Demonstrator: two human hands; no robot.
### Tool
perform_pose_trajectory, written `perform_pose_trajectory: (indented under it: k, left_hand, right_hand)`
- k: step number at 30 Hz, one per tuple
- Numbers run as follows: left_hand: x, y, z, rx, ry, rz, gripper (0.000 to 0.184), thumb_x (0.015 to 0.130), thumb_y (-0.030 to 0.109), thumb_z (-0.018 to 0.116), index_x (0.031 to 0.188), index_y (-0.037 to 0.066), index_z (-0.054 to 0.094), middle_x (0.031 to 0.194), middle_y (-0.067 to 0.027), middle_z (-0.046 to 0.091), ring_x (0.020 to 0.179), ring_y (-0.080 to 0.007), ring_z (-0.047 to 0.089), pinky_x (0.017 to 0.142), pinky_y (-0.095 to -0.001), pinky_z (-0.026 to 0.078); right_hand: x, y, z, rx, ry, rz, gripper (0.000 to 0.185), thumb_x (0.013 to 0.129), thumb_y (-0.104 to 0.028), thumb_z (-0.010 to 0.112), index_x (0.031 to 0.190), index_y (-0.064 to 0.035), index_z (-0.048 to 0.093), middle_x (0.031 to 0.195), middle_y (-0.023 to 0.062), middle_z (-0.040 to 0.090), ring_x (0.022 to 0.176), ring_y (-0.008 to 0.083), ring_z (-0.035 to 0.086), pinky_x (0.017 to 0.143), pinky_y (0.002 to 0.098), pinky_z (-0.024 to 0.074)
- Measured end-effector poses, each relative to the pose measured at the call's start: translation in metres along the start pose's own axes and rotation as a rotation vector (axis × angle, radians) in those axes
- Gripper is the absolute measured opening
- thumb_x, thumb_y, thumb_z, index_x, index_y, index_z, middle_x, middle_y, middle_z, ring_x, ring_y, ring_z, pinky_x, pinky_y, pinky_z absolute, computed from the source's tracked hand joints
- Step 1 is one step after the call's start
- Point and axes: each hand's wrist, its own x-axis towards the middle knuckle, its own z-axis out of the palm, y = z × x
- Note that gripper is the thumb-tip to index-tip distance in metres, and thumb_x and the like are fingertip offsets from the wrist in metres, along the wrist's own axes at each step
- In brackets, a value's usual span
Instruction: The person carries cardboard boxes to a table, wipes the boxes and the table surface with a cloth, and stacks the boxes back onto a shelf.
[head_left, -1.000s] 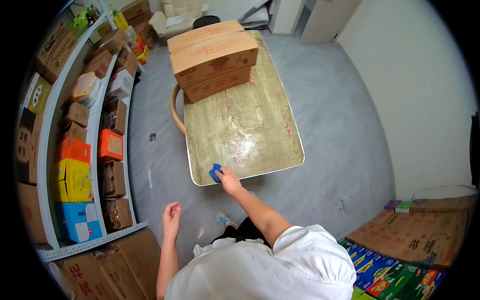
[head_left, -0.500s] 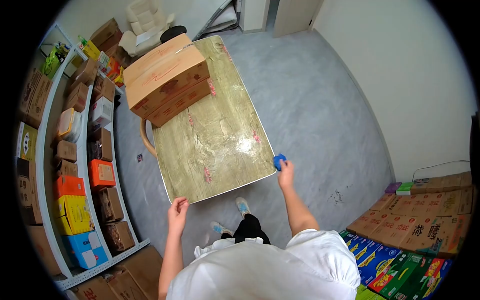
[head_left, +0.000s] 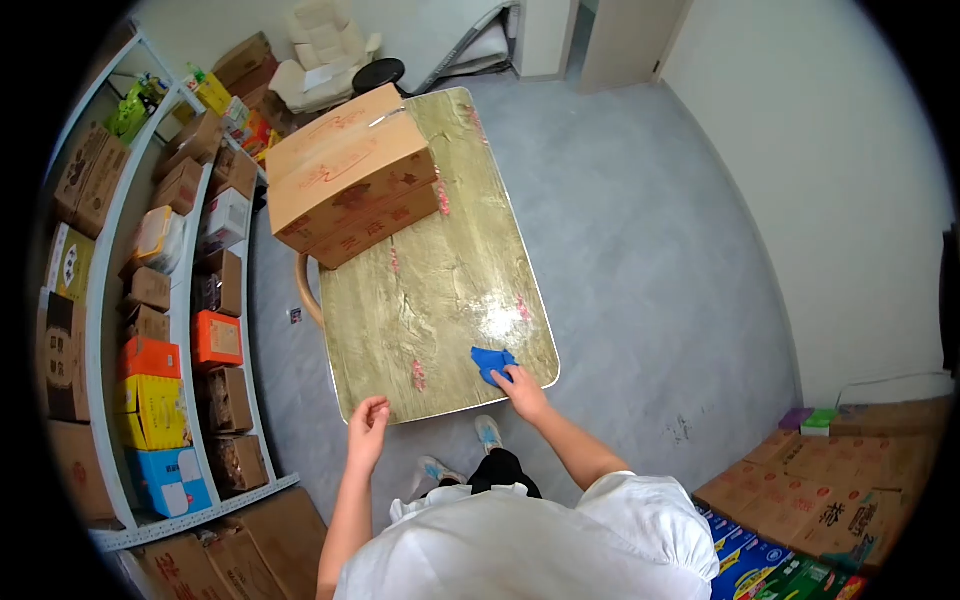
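My right hand [head_left: 522, 392] grips a blue cloth [head_left: 492, 362], which lies spread on the near right part of the wood-patterned table [head_left: 450, 290]. Beside the table's near left corner is my left hand [head_left: 369, 420], its fingers curled together; whether anything is in them is too small to tell. A large cardboard box [head_left: 345, 170] rests on top of another cardboard box [head_left: 375, 232] at the table's far left. Light glares off the tabletop just beyond the cloth.
Metal shelves [head_left: 105, 290] packed with boxes run along the left. A cream chair [head_left: 325, 60] and a black round stool [head_left: 379, 75] stand beyond the table. Cardboard cartons [head_left: 810, 480] are stacked at the lower right, and a wooden chair rail [head_left: 308, 288] curves out at the table's left edge.
My right hand and the blue cloth went from the near left of the table to its right edge, then back inward onto the tabletop. The view has shifted.
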Motion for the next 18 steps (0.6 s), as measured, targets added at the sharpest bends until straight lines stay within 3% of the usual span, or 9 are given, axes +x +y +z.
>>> perform_pose_trajectory:
  k: [3,6,8,10,11,13,18]
  left_hand:
    - [-0.003,-0.006,-0.009,0.02,0.041,-0.012,0.024,0.091,0.009,0.057,0.112,-0.002,0.058,0.103,-0.0095,0.063,0.095,-0.0144,0.06,0.085,-0.0271,0.047]
    - [-0.005,-0.018,-0.018,0.017,0.092,0.009,0.024,0.091,0.01,0.057,0.111,-0.003,0.058,0.102,-0.0095,0.065,0.09,-0.0119,0.059,0.082,-0.0252,0.048]
    - [-0.007,-0.027,-0.024,0.03,0.096,0.021,0.023,0.09,0.01,0.058,0.111,-0.002,0.058,0.1,-0.0087,0.065,0.089,-0.0109,0.059,0.08,-0.0247,0.048]
    - [-0.01,-0.024,-0.028,0.027,0.107,0.016,0.024,0.091,0.01,0.057,0.111,-0.002,0.058,0.101,-0.0092,0.065,0.089,-0.0126,0.06,0.081,-0.0258,0.048]
    - [-0.012,-0.023,-0.029,0.031,0.097,0.01,0.024,0.092,0.01,0.056,0.112,-0.003,0.057,0.103,-0.0098,0.064,0.089,-0.0144,0.061,0.082,-0.0269,0.049]
    - [-0.013,-0.023,-0.031,0.015,0.117,0.016,0.024,0.092,0.01,0.056,0.112,-0.003,0.057,0.102,-0.0095,0.064,0.089,-0.0141,0.061,0.082,-0.0267,0.049]
    - [-0.014,-0.033,-0.05,-0.018,0.134,0.015,0.024,0.091,0.011,0.057,0.112,-0.002,0.058,0.101,-0.0084,0.065,0.089,-0.0128,0.061,0.081,-0.0259,0.048]
  right_hand:
    - [0.016,0.021,-0.006,-0.016,0.035,0.004,0.033,0.082,-0.007,0.056,0.115,-0.0105,0.06,0.102,0.0158,0.056,0.096,0.032,0.055,0.082,0.0392,0.046]
    - [0.036,0.053,-0.011,-0.05,0.184,0.213,0.022,0.086,-0.009,0.055,0.106,-0.0077,0.063,0.103,0.0161,0.057,0.094,0.0332,0.055,0.081,0.0413,0.0461]
    - [0.046,0.074,-0.019,-0.103,0.249,0.225,0.026,0.085,-0.006,0.054,0.109,-0.0083,0.062,0.103,0.0167,0.056,0.094,0.0346,0.055,0.081,0.0411,0.0466]
    - [0.056,0.083,-0.028,-0.106,0.246,0.537,0.035,0.083,-0.003,0.052,0.117,-0.0102,0.058,0.105,0.0183,0.055,0.095,0.037,0.055,0.08,0.0424,0.0473]
    - [0.059,0.083,-0.029,-0.108,0.242,0.522,0.035,0.083,-0.003,0.052,0.117,-0.0102,0.058,0.105,0.0183,0.055,0.095,0.037,0.055,0.08,0.0424,0.0473]
    - [0.065,0.077,-0.028,-0.1,0.456,0.774,0.039,0.085,-0.004,0.047,0.123,-0.0115,0.051,0.107,0.0189,0.054,0.09,0.039,0.058,0.077,0.0457,0.0485]
    - [0.066,0.022,-0.023,-0.158,0.261,0.735,0.036,0.083,-0.003,0.048,0.119,-0.0078,0.052,0.106,0.0217,0.053,0.086,0.0425,0.059,0.072,0.0486,0.0496]
